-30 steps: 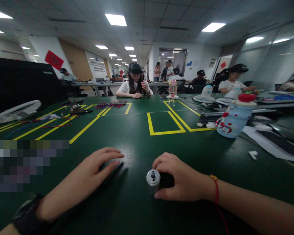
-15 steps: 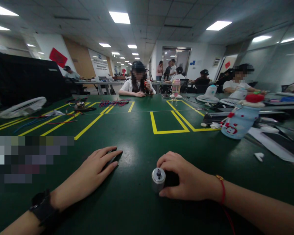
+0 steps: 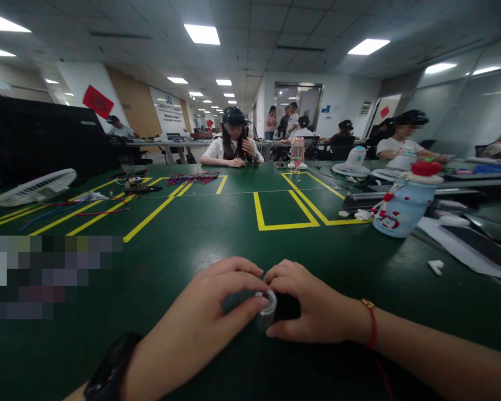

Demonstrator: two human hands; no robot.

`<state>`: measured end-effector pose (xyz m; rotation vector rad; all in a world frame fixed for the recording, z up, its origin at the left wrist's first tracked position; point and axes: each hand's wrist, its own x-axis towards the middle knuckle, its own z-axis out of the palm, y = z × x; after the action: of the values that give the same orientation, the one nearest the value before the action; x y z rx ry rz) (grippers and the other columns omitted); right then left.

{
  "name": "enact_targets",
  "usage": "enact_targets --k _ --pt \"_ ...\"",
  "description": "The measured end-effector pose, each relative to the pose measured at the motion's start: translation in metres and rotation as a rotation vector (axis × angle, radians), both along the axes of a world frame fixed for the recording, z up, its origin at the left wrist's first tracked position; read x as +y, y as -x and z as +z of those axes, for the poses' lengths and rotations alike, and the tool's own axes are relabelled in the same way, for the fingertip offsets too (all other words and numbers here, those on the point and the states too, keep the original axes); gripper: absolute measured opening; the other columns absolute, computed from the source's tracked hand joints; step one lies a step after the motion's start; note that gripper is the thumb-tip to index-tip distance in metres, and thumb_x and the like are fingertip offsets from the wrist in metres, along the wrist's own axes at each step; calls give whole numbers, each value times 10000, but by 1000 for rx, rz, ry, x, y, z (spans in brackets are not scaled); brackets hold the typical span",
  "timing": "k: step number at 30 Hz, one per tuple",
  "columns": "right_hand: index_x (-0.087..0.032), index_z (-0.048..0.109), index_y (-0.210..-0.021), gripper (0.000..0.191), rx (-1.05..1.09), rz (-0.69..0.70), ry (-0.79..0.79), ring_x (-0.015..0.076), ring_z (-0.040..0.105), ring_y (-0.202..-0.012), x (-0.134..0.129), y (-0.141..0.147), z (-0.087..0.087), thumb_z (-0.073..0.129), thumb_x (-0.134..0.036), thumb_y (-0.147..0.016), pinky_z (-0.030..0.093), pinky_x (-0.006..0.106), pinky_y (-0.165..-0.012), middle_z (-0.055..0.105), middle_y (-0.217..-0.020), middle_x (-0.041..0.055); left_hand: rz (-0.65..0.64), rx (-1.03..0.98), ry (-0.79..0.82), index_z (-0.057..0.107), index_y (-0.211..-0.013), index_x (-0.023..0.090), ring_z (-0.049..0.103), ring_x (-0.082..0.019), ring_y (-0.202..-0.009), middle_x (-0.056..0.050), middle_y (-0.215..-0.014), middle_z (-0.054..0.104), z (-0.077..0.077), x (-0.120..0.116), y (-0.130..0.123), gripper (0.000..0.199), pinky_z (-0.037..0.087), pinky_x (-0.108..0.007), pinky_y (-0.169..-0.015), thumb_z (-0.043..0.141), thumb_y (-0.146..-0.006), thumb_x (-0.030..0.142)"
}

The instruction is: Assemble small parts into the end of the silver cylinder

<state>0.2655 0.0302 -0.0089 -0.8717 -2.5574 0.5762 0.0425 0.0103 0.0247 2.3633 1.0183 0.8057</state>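
Note:
A small silvery metal cylinder (image 3: 266, 319) stands upright on the green table (image 3: 217, 367), between both hands. My right hand (image 3: 313, 303) is curled round its right side, fingers behind and thumb at the front. From the left, my left hand (image 3: 211, 312) reaches over the cylinder, with thumb and index finger bent together at its top end. Those fingertips cover the small shaft in the middle of the top, so what exactly they pinch is hard to see.
On the right stand a light blue bottle (image 3: 407, 206) with a red top and a small white object (image 3: 435, 267). Wires (image 3: 192, 177) and a white fan (image 3: 35, 188) are at the back left. A person (image 3: 234, 147) sits across the table.
My left hand has moved right, from lying spread on the table to the top of the cylinder. My right hand still holds the cylinder in nearly the same place.

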Motion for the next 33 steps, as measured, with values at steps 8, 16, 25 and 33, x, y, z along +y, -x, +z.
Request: enact_targets --k 8,16,25,33 --pt "-206 644 -976 346 1 -3 10 221 518 -984 -1 0 -1 785 -388 -718 376 378 -890 621 -1072 31 12 -68 53 717 -920 268 634 -168 -917 3 -985 680 -3 2 -4 134 503 -291 -826 597 -918 206" --pt "-205 637 -969 348 8 1 10 219 515 -985 1 0 -3 786 -394 -718 375 371 -883 620 -1071 25 28 -139 81 704 -899 268 620 -144 -917 28 -967 656 1 1 -4 141 476 -269 -827 593 -922 184" --pt "-201 641 -975 363 9 0 2 219 517 -973 0 0 -1 789 -405 -714 369 374 -882 627 -1065 30 72 9 139 740 -917 323 599 -190 -1010 11 -1081 621 -25 6 28 155 471 -327 -893 620 -898 227" --pt "-195 642 -966 360 2 -12 5 214 518 -970 -1 0 0 795 -398 -712 371 376 -887 627 -1066 23 47 181 113 744 -942 357 578 -223 -1090 3 -1154 620 -44 7 27 155 471 -381 -949 649 -882 250"
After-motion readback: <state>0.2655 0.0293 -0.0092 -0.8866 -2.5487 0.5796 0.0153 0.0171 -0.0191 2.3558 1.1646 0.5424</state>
